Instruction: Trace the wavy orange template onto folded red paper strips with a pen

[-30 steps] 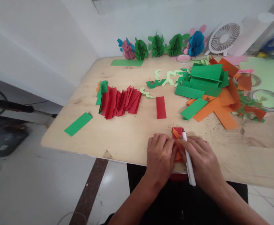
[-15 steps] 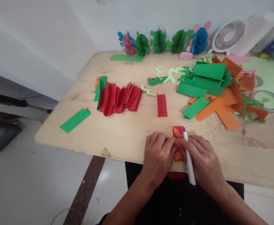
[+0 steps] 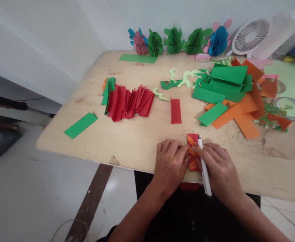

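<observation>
At the table's front edge lies a red paper strip (image 3: 191, 137) with an orange paper cutout (image 3: 191, 151) on top of it. The fingertips of my left hand (image 3: 170, 161), curled and close together, press the left edge of these papers. From the other side my right hand (image 3: 219, 168) holds the orange cutout's edge with its fingertips. A white pen (image 3: 205, 173) is tucked in that same hand, dark tip pointing away from me. My fingers hide part of the cutout's outline. Beyond the hands, a folded red paper strip (image 3: 176, 111) stands partly open.
Left of centre sits a row of folded red papers (image 3: 129, 102). Green folded papers (image 3: 228, 75) and orange papers (image 3: 245, 114) pile up at right, near pale green scraps (image 3: 186, 77). Paper honeycomb figures (image 3: 174, 40) and a white fan (image 3: 252, 37) line the wall.
The view has shifted slightly. Both hands stay at the red strip, and my right fingertips have moved a little on the orange cutout. The pen remains in my right hand.
</observation>
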A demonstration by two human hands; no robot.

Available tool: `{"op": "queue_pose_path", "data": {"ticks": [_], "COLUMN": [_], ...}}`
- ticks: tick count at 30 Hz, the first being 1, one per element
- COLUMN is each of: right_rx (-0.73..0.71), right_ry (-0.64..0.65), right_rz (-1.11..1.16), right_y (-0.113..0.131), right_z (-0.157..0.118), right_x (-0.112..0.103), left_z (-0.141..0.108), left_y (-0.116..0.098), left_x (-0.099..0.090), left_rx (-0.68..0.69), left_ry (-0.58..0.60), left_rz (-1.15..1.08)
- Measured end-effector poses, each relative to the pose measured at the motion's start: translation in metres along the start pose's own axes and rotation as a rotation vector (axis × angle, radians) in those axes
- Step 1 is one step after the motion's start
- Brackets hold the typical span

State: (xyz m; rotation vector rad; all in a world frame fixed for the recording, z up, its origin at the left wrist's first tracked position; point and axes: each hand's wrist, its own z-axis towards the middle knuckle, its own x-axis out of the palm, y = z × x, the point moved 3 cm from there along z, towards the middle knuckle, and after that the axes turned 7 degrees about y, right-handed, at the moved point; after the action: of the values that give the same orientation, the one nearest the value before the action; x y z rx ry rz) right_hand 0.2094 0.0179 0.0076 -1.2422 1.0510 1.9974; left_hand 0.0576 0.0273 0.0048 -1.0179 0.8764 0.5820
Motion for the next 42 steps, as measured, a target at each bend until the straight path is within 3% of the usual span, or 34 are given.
{"op": "queue_pose_path", "data": {"ticks": [5,11,29,42], "right_rx": [-0.007,0.008,0.014,0.013], "right_ry": [0.002,0.016,-0.028,-0.007], "right_rz": [-0.010,0.006,-0.013,-0.020], "right_y": [-0.0007,-0.0011,0.0000,-0.0019], "right_z": [-0.0006,-0.0009,-0.0006,-0.0006], "right_x": [0.0001,0.0014,0.0003,-0.0010], "left_z": [0.0021,0.0035,0.0015,0.0042], "left_y": [0.0038,0.0049,0.0044,0.0085], "left_x": [-0.0020,0.0011,0.0052,0.0006], "left_rx": [0.024,0.180,0.172,0.177], "left_ry": [-0.015,0.003,-0.008,0.118], "left_rz": [-0.009,0.040,0.083,0.040]}}
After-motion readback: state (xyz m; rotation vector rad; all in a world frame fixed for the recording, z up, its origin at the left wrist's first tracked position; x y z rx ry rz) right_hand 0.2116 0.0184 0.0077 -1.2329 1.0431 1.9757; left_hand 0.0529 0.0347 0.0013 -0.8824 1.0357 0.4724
